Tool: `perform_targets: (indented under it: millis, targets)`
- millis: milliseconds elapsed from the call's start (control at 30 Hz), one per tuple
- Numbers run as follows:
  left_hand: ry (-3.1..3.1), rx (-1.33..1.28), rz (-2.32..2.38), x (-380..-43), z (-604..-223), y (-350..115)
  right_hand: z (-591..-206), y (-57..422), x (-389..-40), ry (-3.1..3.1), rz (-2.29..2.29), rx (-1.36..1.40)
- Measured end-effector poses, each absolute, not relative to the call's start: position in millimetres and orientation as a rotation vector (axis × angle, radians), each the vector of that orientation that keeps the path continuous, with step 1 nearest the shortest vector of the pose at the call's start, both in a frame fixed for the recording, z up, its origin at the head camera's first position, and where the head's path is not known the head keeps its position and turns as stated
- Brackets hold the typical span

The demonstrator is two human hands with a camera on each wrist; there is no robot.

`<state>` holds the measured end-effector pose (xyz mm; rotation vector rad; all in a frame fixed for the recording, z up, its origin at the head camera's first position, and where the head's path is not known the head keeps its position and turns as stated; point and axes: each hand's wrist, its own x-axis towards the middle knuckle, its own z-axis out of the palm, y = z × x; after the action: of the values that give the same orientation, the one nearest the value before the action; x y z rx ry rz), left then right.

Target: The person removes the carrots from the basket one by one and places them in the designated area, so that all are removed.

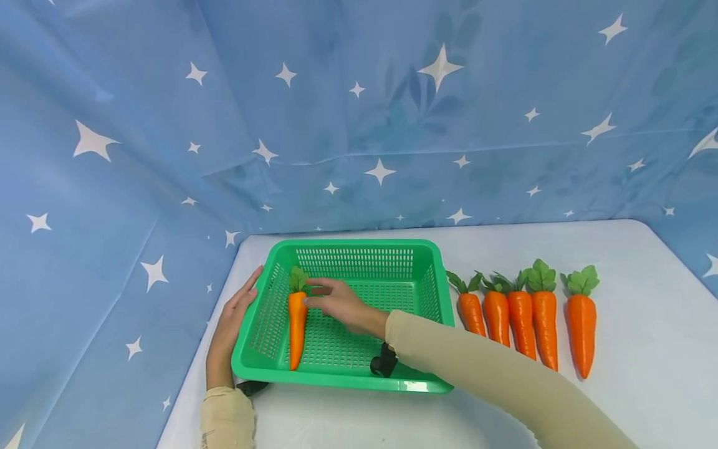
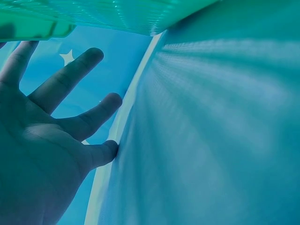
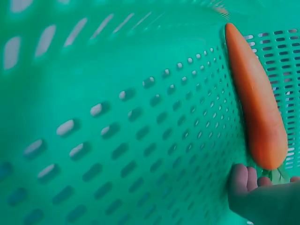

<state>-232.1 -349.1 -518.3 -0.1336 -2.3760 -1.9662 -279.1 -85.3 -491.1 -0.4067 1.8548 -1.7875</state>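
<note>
An orange carrot with green leaves lies in a green plastic basket, near its left wall, leaves toward the far side. Over the basket floor, my right hand has its fingertips right beside the carrot's leafy end, loosely bent. In the right wrist view the fingers are close to the leaves and do not wrap round the carrot; whether they touch it I cannot tell. My left hand is against the basket's left side, thumb near the rim. Its fingers are spread and fairly straight in the left wrist view.
To the right of the basket, several carrots lie side by side on the white table, one carrot slightly apart. My right forearm crosses the basket's front right corner. Blue star-patterned cloth hangs behind and at the left.
</note>
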Motion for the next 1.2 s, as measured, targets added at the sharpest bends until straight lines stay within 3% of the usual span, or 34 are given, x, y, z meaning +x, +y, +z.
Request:
perform_targets:
  millis: [1200]
  targets:
    - [-2.37,-0.132,-2.023,-229,-517,-350,-498,-112,-280,1.759,-1.868,-0.421]
